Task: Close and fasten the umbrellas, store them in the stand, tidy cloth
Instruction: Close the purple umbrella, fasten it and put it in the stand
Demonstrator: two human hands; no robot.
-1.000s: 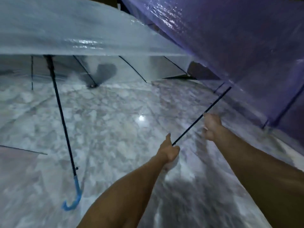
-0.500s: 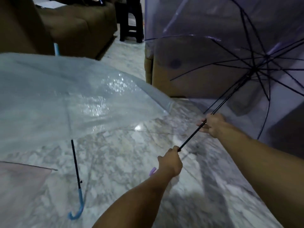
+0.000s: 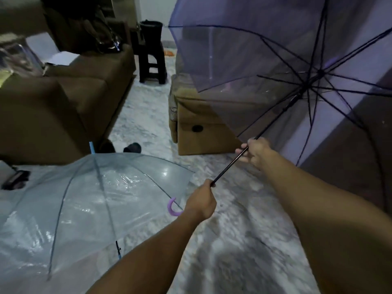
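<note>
From the head camera, looking down and forward over two bare forearms that reach into a dim room with a pale marbled floor (image 3: 233,240). The left hand (image 3: 201,203) is curled tight around the near end of a thin black shaft (image 3: 230,165), just above a curved lilac handle (image 3: 172,207) that hooks out to the left of the wrist. The right hand (image 3: 255,151) is wrapped around the same shaft farther up, fingers folded over it. The shaft runs up and to the right to the hub of an open purple umbrella (image 3: 244,49), held off the floor and tilted so its underside faces the camera, black ribs fanning out across the upper right. On the floor at near left lies a second open umbrella, a clear blue-tinted umbrella (image 3: 84,209), dome upward, its blue tip (image 3: 91,147) pointing to the far side; its canopy edge lies just beside the left hand. A brown sofa (image 3: 70,102) fills the far left, with white paper (image 3: 61,57) on its seat. A brown ottoman (image 3: 201,132) stands in the middle distance, partly behind the purple canopy. Between them at the far end stands a dark stool (image 3: 152,66) carrying a black container (image 3: 151,30). Two dark shoes (image 3: 132,147) lie on the floor beyond the clear umbrella.
</note>
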